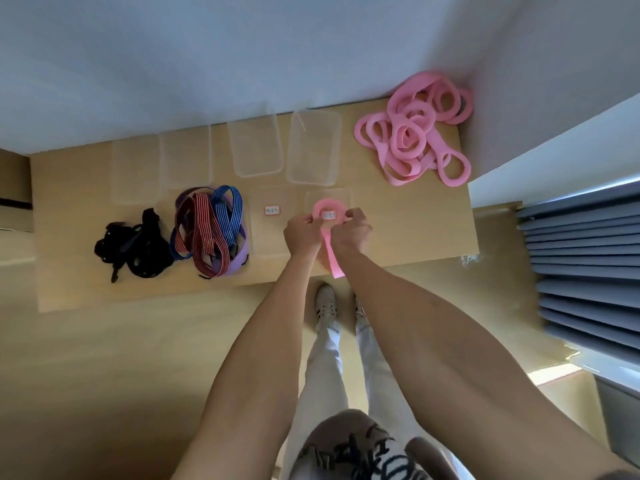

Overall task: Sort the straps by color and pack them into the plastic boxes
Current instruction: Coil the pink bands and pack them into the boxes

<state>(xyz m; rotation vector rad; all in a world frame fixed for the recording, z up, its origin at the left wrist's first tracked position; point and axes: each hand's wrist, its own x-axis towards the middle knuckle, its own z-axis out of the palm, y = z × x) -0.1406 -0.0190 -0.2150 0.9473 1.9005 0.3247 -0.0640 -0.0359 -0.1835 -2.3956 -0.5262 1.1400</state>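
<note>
Both hands hold one pink strap (327, 206) over a clear labelled box (343, 195) at the table's front. My left hand (302, 232) pinches its left side and my right hand (350, 230) grips its right side. The strap is partly coiled, and its loose tail (333, 261) hangs over the table edge. A pile of pink straps (414, 128) lies at the back right. Striped red, blue and purple straps (209, 230) are heaped left of centre, with black straps (135, 245) further left.
Several clear plastic boxes and lids stand along the back of the wooden table (398, 216), among them two open boxes (254, 147) (313, 148). Another labelled box (272, 220) sits left of my hands. A wall runs behind and a grey curtain (581, 268) hangs on the right.
</note>
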